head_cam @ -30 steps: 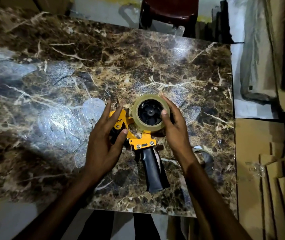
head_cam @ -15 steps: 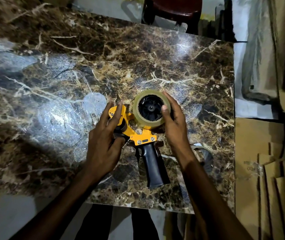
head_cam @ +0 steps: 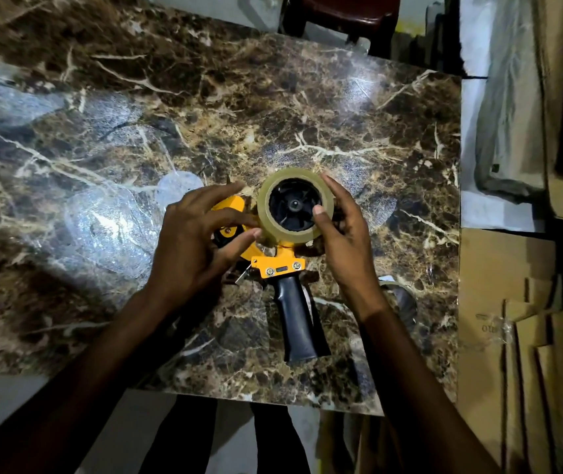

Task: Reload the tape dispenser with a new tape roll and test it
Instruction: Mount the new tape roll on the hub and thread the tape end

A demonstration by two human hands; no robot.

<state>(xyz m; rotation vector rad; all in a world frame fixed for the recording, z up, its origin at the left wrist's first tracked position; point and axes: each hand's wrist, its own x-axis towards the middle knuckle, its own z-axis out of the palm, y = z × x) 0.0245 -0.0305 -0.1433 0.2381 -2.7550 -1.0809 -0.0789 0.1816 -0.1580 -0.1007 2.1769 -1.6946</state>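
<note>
A yellow tape dispenser point(head_cam: 278, 265) with a black handle lies flat on the marble table point(head_cam: 102, 148), handle pointing toward me. A clear tape roll point(head_cam: 273, 230) sits on its black hub. My right hand point(head_cam: 345, 234) cups the roll's right side, thumb on its rim. My left hand point(head_cam: 197, 241) lies over the dispenser's front end, its fingertips touching the roll's left edge. The front roller and blade are mostly hidden under that hand.
An emptied tape ring point(head_cam: 399, 299) lies on the table behind my right wrist. Flattened cardboard point(head_cam: 512, 336) is stacked to the right of the table. A dark red chair point(head_cam: 341, 12) stands at the far edge. The table's near edge runs below the handle.
My left hand has slid rightward over the dispenser's front until its fingertips reach the roll. My right hand keeps its hold on the roll.
</note>
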